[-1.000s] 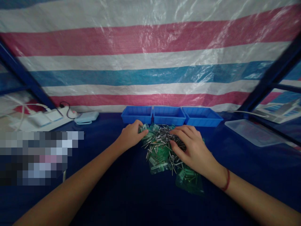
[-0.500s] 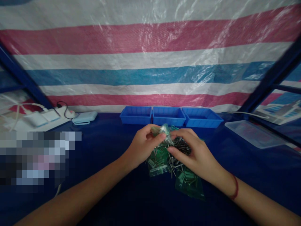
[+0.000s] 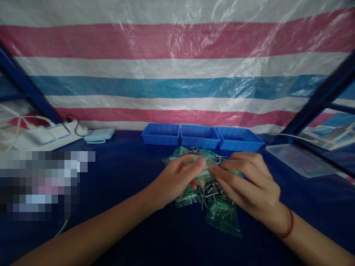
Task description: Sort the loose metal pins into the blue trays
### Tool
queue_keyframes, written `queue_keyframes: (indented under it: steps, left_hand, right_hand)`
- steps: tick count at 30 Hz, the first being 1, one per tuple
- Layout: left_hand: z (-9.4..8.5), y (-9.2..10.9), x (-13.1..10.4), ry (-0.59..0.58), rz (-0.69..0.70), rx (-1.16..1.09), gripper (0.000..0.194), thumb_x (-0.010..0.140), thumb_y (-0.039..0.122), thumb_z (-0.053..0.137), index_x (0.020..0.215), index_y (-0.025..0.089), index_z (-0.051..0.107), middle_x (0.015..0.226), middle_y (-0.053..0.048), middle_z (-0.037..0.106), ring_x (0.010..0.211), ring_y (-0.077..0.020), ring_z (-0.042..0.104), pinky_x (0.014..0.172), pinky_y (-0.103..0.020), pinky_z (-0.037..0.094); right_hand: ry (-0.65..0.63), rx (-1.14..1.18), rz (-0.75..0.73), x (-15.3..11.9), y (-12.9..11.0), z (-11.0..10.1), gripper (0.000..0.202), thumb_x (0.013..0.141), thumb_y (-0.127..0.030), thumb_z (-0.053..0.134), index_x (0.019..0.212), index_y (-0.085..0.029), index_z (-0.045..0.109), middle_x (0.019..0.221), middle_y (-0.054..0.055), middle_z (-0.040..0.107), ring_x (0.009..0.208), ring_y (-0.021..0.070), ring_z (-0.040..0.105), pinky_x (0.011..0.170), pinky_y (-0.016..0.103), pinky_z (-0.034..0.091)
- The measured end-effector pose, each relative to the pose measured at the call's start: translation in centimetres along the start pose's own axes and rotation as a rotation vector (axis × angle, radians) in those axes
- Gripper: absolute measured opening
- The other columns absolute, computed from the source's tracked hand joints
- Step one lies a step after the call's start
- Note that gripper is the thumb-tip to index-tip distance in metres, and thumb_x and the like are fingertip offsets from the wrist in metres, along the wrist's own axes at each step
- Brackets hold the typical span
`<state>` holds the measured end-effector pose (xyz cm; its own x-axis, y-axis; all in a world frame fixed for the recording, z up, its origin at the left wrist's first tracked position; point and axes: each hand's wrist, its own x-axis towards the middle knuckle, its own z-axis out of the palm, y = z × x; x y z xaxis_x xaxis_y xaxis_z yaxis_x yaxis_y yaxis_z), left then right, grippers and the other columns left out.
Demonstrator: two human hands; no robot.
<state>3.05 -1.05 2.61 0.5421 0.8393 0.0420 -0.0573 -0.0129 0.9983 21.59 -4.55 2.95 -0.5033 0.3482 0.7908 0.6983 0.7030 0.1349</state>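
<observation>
My left hand [image 3: 173, 181] is closed around a small clear green-tinted plastic bag [image 3: 204, 176], thumb on top. At the bag's right edge, the fingertips of my right hand [image 3: 249, 186] are pinched together. What is inside the held bag is too blurred to tell. Beneath both hands lies a heap of loose nail-like metal pins [image 3: 212, 192]. Several more green-tinted bags surround the heap, including a front bag [image 3: 225, 218] with pins inside. My hands hide part of the heap.
Three blue bins stand in a row at the back: a left bin [image 3: 161, 135], a middle bin [image 3: 199, 137] and a right bin [image 3: 240, 140]. A translucent lid-like tray [image 3: 299, 160] lies at right. At left are a light-blue case [image 3: 99, 135] and a white power strip [image 3: 59, 135].
My right hand has turned and shifted right, its fingers drawing together at the bag's edge. My left hand has moved slightly lower with the bag, uncovering more bags behind.
</observation>
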Motion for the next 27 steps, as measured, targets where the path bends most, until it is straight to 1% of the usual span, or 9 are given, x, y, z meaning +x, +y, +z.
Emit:
queue_keyframes:
  steps: [2, 5, 9, 14, 16, 18, 20, 23, 27]
  left_hand:
    - [-0.1, 0.2, -0.2, 0.04, 0.024, 0.027, 0.026, 0.079, 0.037, 0.06, 0.091, 0.015, 0.062, 0.076, -0.002, 0.061, 0.066, -0.0125, 0.056, 0.059, -0.024, 0.042]
    - [-0.6, 0.1, 0.0, 0.087, 0.075, 0.075, 0.02, 0.079, 0.03, 0.06, 0.091, 0.014, 0.061, 0.077, -0.001, 0.062, 0.069, -0.0127, 0.056, 0.063, -0.024, 0.043]
    - [-0.8, -0.2, -0.1, 0.095, 0.168, 0.239, 0.015, 0.08, 0.029, 0.059, 0.088, 0.015, 0.061, 0.077, -0.001, 0.062, 0.067, -0.0131, 0.057, 0.06, -0.024, 0.043]
    - [-1.6, -0.1, 0.3, 0.064, 0.254, 0.402, 0.017, 0.082, 0.032, 0.058, 0.092, 0.018, 0.062, 0.077, -0.001, 0.064, 0.064, -0.0115, 0.056, 0.057, -0.022, 0.043]
    - [-3.1, 0.0, 1.5, 0.179, 0.292, 0.415, 0.024, 0.083, 0.035, 0.057, 0.1, 0.019, 0.061, 0.081, -0.001, 0.065, 0.064, -0.0114, 0.057, 0.055, -0.021, 0.043]
    - [-5.4, 0.1, 3.0, 0.423, 0.349, 0.425, 0.029, 0.085, 0.036, 0.052, 0.107, 0.018, 0.057, 0.08, -0.002, 0.064, 0.058, -0.0103, 0.056, 0.051, -0.02, 0.042]
    - [-7.7, 0.2, 4.3, 0.581, 0.332, 0.501, 0.036, 0.089, 0.033, 0.044, 0.12, 0.015, 0.049, 0.082, -0.005, 0.065, 0.056, -0.0113, 0.057, 0.05, -0.021, 0.044]
    - [-10.2, 0.1, 5.2, 0.52, 0.371, 0.8, 0.051, 0.086, 0.026, 0.046, 0.135, 0.014, 0.034, 0.118, -0.014, 0.059, 0.081, -0.0178, 0.065, 0.071, -0.029, 0.051]
    - [-10.7, -0.6, 4.6, 0.303, 0.506, 1.211, 0.052, 0.09, 0.024, 0.039, 0.139, 0.013, 0.027, 0.14, -0.016, 0.041, 0.119, -0.0233, 0.05, 0.101, -0.04, 0.037]
  right_hand:
    - [-0.035, 0.052, 0.008, 0.1, -0.3, 0.2, 0.029, 0.077, -0.008, 0.06, 0.101, -0.025, 0.061, 0.089, 0.004, 0.06, 0.089, 0.021, 0.054, 0.074, 0.036, 0.045]
    - [-0.072, 0.209, 0.168, 0.3, -0.5, 0.8, 0.027, 0.079, -0.012, 0.057, 0.104, -0.022, 0.055, 0.098, 0.006, 0.058, 0.089, 0.019, 0.056, 0.074, 0.034, 0.047]
    - [-0.119, 0.404, 0.394, 0.3, -0.9, 1.5, 0.026, 0.083, -0.022, 0.054, 0.108, -0.02, 0.046, 0.085, 0.003, 0.062, 0.071, 0.015, 0.06, 0.061, 0.027, 0.05]
    - [-0.126, 0.458, 0.479, 0.2, -1.2, 1.8, 0.02, 0.087, -0.022, 0.049, 0.106, -0.021, 0.046, 0.073, 0.0, 0.063, 0.062, 0.0123, 0.06, 0.053, 0.022, 0.047]
    - [-0.122, 0.454, 0.476, 0.2, -1.1, 1.8, 0.024, 0.087, -0.021, 0.048, 0.111, -0.021, 0.043, 0.075, 0.0, 0.062, 0.065, 0.0129, 0.06, 0.057, 0.023, 0.048]
    - [-0.13, 0.452, 0.456, 0.2, -0.9, 1.9, 0.028, 0.087, -0.021, 0.047, 0.114, -0.02, 0.04, 0.076, 0.0, 0.06, 0.065, 0.0128, 0.06, 0.059, 0.024, 0.049]
    - [-0.151, 0.455, 0.434, 0.1, -0.8, 2.1, 0.03, 0.087, -0.02, 0.047, 0.116, -0.02, 0.039, 0.076, 0.0, 0.058, 0.064, 0.012, 0.058, 0.059, 0.025, 0.049]
    - [-0.183, 0.467, 0.406, 0.0, -0.9, 2.4, 0.031, 0.087, -0.02, 0.047, 0.117, -0.02, 0.039, 0.079, 0.0, 0.057, 0.065, 0.0117, 0.058, 0.06, 0.025, 0.049]
    - [-0.212, 0.464, 0.383, -0.1, -1.0, 2.3, 0.03, 0.087, -0.019, 0.046, 0.116, -0.02, 0.041, 0.08, 0.001, 0.057, 0.068, 0.0124, 0.058, 0.062, 0.027, 0.05]
